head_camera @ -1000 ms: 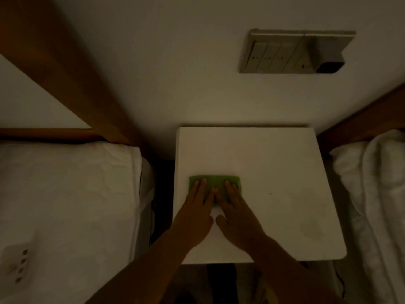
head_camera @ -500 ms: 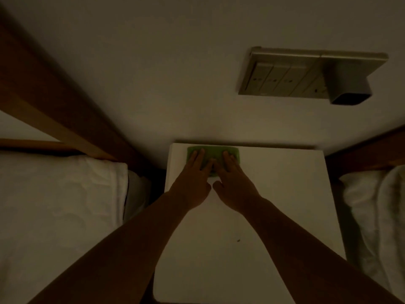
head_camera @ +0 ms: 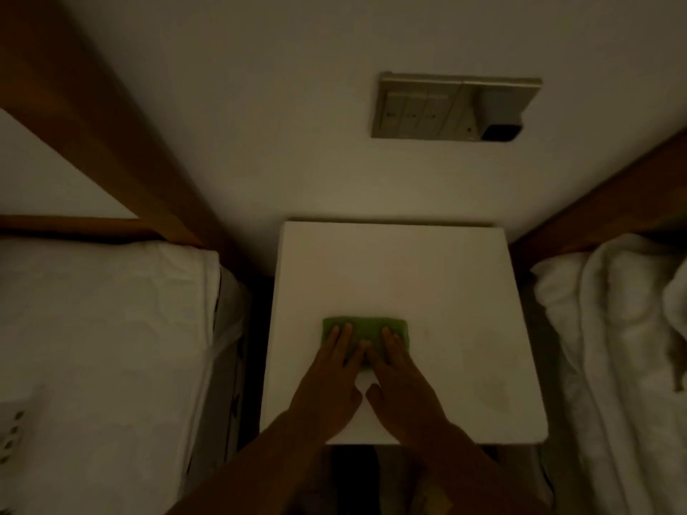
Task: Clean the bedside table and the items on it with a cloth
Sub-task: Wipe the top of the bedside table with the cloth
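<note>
Green cloth [head_camera: 366,326] under my palms
Left hand [head_camera: 327,388] and right hand [head_camera: 403,392] press it on the counter [head_camera: 427,284], grip apart, fingers straight.

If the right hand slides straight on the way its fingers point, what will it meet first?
For the right hand, the way over the white square bedside table looks free; it would probably first meet the pale wall behind.
</note>
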Demonstrator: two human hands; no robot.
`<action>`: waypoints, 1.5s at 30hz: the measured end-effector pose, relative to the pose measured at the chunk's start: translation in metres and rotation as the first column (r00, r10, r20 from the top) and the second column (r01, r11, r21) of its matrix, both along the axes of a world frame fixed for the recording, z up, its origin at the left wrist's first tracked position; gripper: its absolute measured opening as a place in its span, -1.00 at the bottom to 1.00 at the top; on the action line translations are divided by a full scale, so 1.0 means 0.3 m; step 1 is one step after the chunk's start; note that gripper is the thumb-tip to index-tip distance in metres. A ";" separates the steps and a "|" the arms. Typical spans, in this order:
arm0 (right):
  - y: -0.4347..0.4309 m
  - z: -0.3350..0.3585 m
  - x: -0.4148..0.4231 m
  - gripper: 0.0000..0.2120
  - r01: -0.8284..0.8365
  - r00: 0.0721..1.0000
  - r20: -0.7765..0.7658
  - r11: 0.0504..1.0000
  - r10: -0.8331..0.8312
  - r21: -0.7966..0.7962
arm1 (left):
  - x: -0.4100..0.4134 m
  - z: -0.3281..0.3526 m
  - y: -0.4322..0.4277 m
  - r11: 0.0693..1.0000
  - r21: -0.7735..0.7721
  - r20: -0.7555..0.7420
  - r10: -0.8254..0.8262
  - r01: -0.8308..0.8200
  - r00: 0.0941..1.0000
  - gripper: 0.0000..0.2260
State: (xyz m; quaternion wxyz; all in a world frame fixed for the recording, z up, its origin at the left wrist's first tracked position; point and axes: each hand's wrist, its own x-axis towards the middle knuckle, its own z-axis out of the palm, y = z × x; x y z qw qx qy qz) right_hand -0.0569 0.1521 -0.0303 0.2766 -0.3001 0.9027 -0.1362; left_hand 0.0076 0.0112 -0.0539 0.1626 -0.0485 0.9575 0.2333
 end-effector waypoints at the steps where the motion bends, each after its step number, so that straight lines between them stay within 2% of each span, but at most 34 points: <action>1: 0.028 0.009 0.045 -0.34 0.001 1.000 0.008 1.000 -0.001 0.011 | 0.044 0.005 0.028 1.000 0.010 0.011 -0.008 0.008 1.000 -0.35; 10: 0.187 0.044 0.339 -0.37 -0.037 0.997 0.066 0.994 0.030 0.104 | 0.330 0.065 0.190 0.998 -0.001 0.059 -0.057 0.057 0.997 -0.34; 12: 0.201 0.067 0.376 -0.35 -0.026 0.996 0.088 0.992 0.015 0.125 | 0.360 0.092 0.204 0.995 -0.040 0.029 -0.088 0.089 0.996 -0.36; 16: 0.188 0.122 0.387 -0.30 -0.095 0.986 -0.119 0.974 0.121 0.204 | 0.380 0.120 0.215 0.979 -0.110 0.051 -0.167 0.172 0.985 -0.39; 18: 0.188 0.113 0.368 -0.36 -0.063 0.989 -0.123 0.985 0.083 0.162 | 0.367 0.093 0.204 0.986 -0.078 0.038 -0.148 0.151 0.988 -0.34; 20: 0.183 0.090 0.325 -0.41 -0.008 0.993 -0.117 0.997 0.018 0.079 | 0.325 0.067 0.200 0.990 -0.013 0.050 -0.137 0.137 0.989 -0.34; 24: 0.176 0.017 0.164 -0.34 0.104 0.994 0.026 0.994 -0.104 0.035 | 0.148 0.049 0.220 0.996 0.068 0.038 -0.055 0.052 0.998 -0.35; 30: 0.075 -0.019 -0.170 -0.38 0.159 0.987 0.002 0.987 -0.159 -0.021 | -0.182 0.002 0.144 1.000 -0.008 -0.031 -0.014 0.014 0.999 -0.37; 35: -0.040 -0.032 -0.436 -0.37 0.096 0.995 -0.007 0.994 -0.096 -0.054 | -0.425 -0.026 0.016 0.994 -0.100 -0.042 -0.056 0.051 0.998 -0.37; 39: -0.067 -0.052 -0.642 -0.41 -0.006 0.999 -0.031 0.999 0.004 -0.051 | -0.592 -0.021 -0.057 1.000 -0.025 -0.023 -0.002 0.002 1.000 -0.30; 45: -0.058 -0.056 -0.791 -0.41 -0.077 0.996 -0.045 0.996 0.075 -0.041 | -0.716 -0.013 -0.058 0.998 -0.002 -0.045 0.055 -0.055 0.997 -0.34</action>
